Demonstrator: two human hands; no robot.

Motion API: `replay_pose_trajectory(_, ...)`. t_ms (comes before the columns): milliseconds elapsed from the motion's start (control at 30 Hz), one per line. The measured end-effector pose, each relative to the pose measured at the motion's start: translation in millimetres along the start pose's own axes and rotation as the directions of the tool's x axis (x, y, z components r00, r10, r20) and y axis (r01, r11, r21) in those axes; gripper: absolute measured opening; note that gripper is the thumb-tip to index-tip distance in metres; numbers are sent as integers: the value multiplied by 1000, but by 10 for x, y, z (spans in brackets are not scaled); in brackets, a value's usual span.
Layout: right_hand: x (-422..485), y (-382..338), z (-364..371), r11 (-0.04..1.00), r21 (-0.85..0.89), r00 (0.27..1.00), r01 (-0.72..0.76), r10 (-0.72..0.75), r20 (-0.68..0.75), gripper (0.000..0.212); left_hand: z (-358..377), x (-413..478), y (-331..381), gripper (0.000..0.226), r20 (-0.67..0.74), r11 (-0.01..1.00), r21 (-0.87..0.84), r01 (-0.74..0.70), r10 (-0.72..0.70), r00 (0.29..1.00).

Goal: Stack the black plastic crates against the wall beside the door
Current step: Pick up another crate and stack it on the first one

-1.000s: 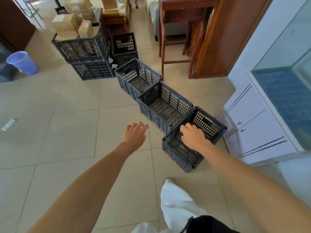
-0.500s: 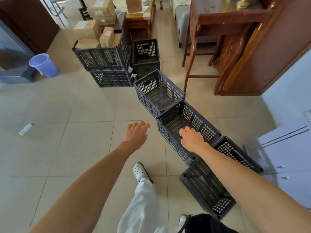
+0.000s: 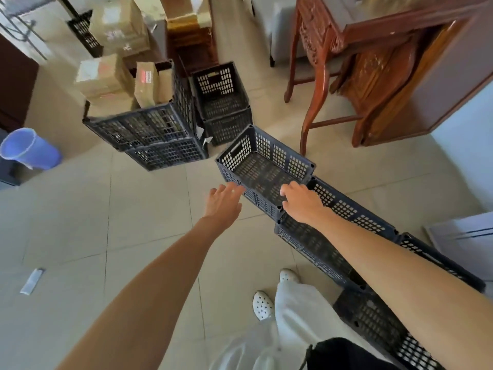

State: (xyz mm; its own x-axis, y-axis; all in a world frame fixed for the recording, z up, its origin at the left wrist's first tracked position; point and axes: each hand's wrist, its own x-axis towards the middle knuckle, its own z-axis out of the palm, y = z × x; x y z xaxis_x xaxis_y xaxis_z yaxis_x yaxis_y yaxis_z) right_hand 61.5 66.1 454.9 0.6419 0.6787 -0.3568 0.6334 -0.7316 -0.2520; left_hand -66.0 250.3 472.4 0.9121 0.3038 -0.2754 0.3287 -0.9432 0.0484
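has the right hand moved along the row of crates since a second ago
Yes. The right hand was over the nearest crate of the row; now it is at the near rim of the farthest one, further along towards the stacked crates.

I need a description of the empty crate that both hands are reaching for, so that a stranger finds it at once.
Start at the carved wooden table. On the floor before its front leg begins a row of three black crates running toward the person. The target crate is the farthest one, empty, with the left hand and right hand at its near rim.
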Motion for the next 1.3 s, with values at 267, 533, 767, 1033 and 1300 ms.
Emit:
replay_pose_trajectory(267,1405,311,-50,980,-26,977,-197,198,73,24,16,1332,-586,42,88,994,35,-106,102,991)
replay_pose_trajectory(533,2536,350,-273,950,50,949,-309,304,88,26,-118,2477,-1111,40,135,988,-5,-153,152,979)
replay_pose_trajectory(767,3158,409,30,897,81,893,-434,416,171,27,271,3111,-1291,39,257,988,-62,-142,153,954)
replay_pose_trajectory(1033,4202,688,605,834,183,853,-520,496,162,35,1151,3903,-1541,35,436,981,-183,66,20,900)
replay_pose_trajectory(1300,4886,1202,1469,864,104,866,-493,476,152,49,2447,4156,-1567,31,681,925,-194,326,-112,723)
